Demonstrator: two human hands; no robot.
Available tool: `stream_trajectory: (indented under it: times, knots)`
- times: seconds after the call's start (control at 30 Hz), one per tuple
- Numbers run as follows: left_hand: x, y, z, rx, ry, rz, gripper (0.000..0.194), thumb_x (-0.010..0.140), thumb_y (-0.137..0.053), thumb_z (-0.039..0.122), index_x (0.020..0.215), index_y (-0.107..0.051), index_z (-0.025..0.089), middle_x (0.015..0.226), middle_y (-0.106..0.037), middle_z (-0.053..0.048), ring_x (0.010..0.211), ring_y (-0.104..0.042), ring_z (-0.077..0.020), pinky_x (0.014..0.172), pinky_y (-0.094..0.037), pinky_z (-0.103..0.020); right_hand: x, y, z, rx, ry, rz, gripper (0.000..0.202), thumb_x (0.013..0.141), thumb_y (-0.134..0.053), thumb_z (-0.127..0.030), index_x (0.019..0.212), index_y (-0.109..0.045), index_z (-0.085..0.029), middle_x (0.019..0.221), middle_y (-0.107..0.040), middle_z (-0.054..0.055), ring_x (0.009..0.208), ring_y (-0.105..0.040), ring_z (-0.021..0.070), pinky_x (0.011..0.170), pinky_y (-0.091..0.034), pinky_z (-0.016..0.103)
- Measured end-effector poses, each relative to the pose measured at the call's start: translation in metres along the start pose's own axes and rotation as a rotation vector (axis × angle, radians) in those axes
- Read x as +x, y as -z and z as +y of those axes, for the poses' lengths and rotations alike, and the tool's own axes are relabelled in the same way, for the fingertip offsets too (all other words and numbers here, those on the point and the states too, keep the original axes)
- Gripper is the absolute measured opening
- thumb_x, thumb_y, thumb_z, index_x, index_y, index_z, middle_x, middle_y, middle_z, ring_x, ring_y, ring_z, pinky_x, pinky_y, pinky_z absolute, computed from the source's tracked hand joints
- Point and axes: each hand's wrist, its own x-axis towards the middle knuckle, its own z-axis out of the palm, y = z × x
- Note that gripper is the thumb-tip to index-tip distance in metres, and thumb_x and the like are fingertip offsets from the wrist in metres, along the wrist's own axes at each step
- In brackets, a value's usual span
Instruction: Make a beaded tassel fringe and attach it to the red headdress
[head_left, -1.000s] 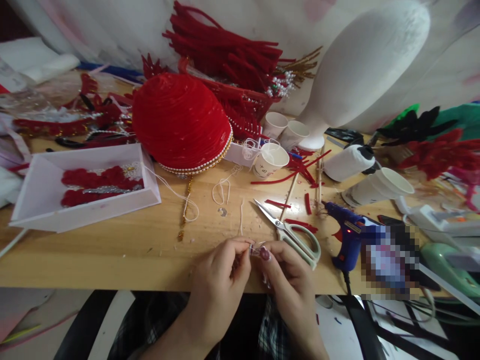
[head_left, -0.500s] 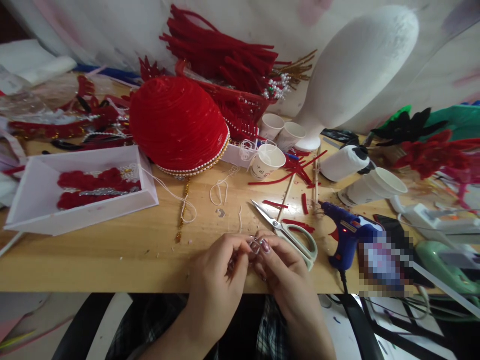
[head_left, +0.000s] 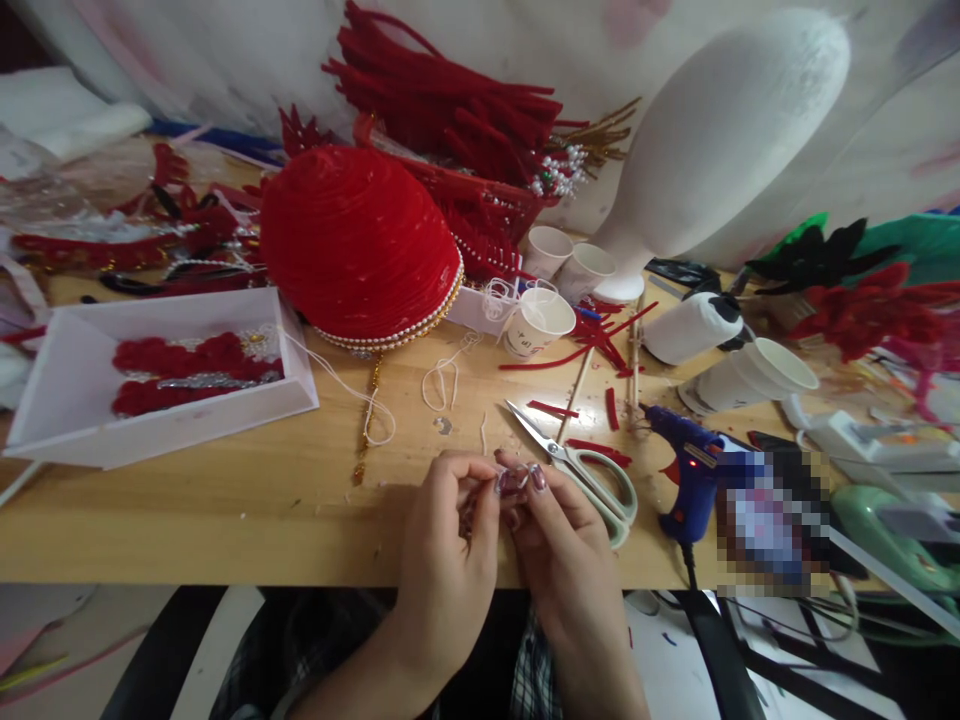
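My left hand (head_left: 454, 545) and my right hand (head_left: 564, 540) meet over the front edge of the table, fingertips pinched close together. Between them is something small, with a thin whitish strand showing; the fingers hide most of it, so I cannot tell its kind. Just behind my right hand lie scissors (head_left: 574, 465) with pale green handles, blades slightly apart. A short piece of white string (head_left: 484, 433) lies beyond my fingertips. Farther back, a red cap-like dome (head_left: 360, 245) edged with pearls and gold beads stands on the table, a beaded strand (head_left: 367, 420) hanging from it.
A white box (head_left: 180, 435) with red pieces sits at left. Paper cups (head_left: 538, 325), a white thread spool (head_left: 694, 328) and a white foam head (head_left: 724, 150) stand behind. At right, a blue glue gun (head_left: 694, 470) with a lit red light trails its cord over the table edge.
My hands have shifted slightly, and my left fingers have drawn up more upright against the right fingertips. The camera view has moved a little. Things on the table stay put.
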Motion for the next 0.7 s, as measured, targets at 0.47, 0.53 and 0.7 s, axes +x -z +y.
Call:
stream_trajectory:
  times: [0.47, 0.53, 0.7]
  knots:
    - [0.005, -0.003, 0.014, 0.028, -0.047, -0.028, 0.009, 0.095, -0.056, 0.020, 0.088, -0.061, 0.022, 0.102, -0.062, -0.003, 0.100, -0.063, -0.0142, 0.080, -0.056, -0.023, 0.000, -0.002, 0.007, -0.127, 0.154, 0.131, 0.015, 0.073, -0.083, -0.038, 0.083, -0.082, -0.027, 0.088, -0.081, 0.005, 0.083, -0.074, 0.0221, 0.090, -0.059, 0.043]
    - [0.007, -0.002, 0.017, -0.034, -0.009, -0.052, 0.012, 0.095, -0.055, 0.021, 0.085, -0.062, 0.022, 0.101, -0.061, -0.004, 0.101, -0.063, -0.0146, 0.081, -0.055, -0.023, 0.000, 0.001, 0.008, -0.165, 0.175, 0.129, 0.013, 0.075, -0.081, -0.035, 0.086, -0.082, -0.028, 0.091, -0.081, 0.004, 0.087, -0.074, 0.0219, 0.092, -0.057, 0.042]
    - [0.013, 0.012, 0.026, -0.334, 0.231, -0.207, 0.018, 0.092, -0.052, 0.024, 0.079, -0.064, 0.020, 0.106, -0.061, -0.007, 0.106, -0.062, -0.0197, 0.093, -0.054, -0.030, 0.004, 0.013, 0.006, -0.246, 0.239, 0.137, 0.010, 0.080, -0.078, -0.032, 0.089, -0.081, -0.029, 0.097, -0.081, 0.002, 0.089, -0.073, 0.0201, 0.090, -0.057, 0.038]
